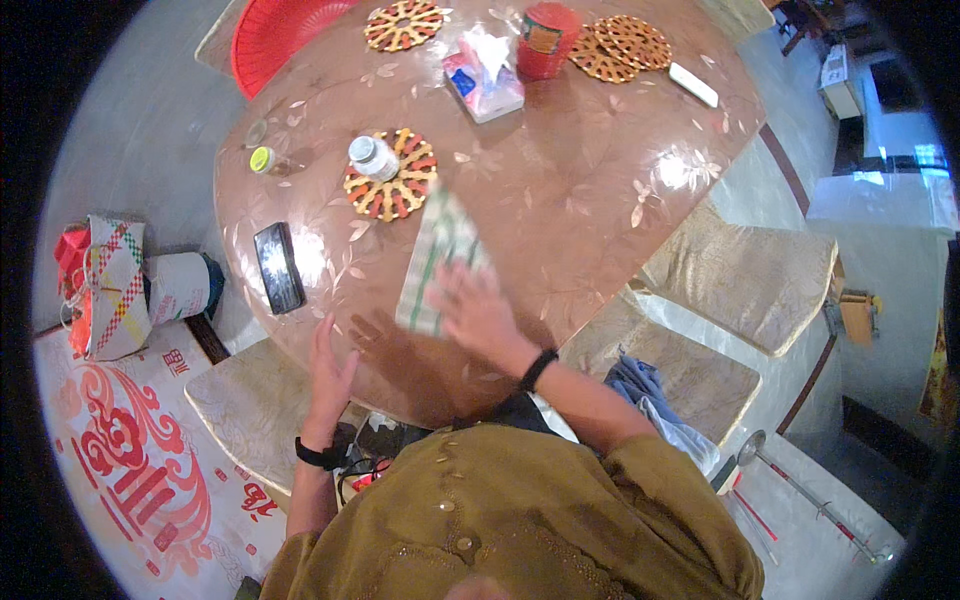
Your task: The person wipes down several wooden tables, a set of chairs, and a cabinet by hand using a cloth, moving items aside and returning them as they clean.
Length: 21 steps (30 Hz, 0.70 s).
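head view | right hand point(478, 312) flat, open, pressing checked cloth point(440, 258) on table point(600, 180) | left hand point(330, 368) open at near edge, holding nothing | risk: a wide sweep could knock pill bottle point(374, 157) off trivet point(391, 174), or nudge phone point(279, 267)

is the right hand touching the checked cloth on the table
Touching. The head view shows the right hand lying flat on the near end of the checked cloth, fingers overlapping its edge with no gap between them.
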Each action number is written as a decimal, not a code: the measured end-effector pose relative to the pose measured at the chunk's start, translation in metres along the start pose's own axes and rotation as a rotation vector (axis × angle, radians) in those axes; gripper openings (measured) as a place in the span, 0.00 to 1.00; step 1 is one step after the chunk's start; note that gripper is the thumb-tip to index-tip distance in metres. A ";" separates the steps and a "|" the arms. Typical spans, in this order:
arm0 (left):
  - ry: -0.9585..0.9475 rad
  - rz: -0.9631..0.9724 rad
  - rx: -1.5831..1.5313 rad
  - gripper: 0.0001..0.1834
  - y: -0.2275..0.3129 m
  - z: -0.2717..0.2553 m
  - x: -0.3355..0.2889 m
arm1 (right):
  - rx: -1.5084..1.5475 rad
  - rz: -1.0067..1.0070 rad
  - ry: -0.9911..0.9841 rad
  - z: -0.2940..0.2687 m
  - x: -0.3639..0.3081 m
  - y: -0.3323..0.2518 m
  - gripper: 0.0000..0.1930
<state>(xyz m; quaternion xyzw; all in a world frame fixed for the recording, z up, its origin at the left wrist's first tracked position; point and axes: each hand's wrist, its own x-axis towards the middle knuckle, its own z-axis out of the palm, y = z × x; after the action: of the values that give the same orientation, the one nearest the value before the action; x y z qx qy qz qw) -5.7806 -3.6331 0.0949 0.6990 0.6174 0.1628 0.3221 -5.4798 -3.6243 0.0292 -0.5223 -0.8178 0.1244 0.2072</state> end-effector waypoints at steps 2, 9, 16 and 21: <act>-0.023 -0.018 -0.048 0.37 0.017 0.003 0.012 | 0.060 -0.053 -0.095 -0.006 -0.026 0.012 0.28; -0.211 -0.163 -0.102 0.38 0.059 0.001 0.001 | -0.522 0.375 0.103 -0.097 -0.049 0.228 0.29; -0.343 -0.104 -0.045 0.35 0.065 0.005 -0.027 | -0.591 0.741 0.241 -0.109 -0.063 0.329 0.28; -0.368 -0.081 -0.120 0.34 0.058 0.002 -0.052 | -0.638 0.624 0.230 -0.063 -0.073 0.213 0.28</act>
<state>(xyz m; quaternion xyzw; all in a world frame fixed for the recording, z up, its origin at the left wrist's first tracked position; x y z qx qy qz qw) -5.7453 -3.6859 0.1402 0.6710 0.5650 0.0557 0.4768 -5.2524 -3.6015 -0.0199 -0.7917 -0.5905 -0.1359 0.0782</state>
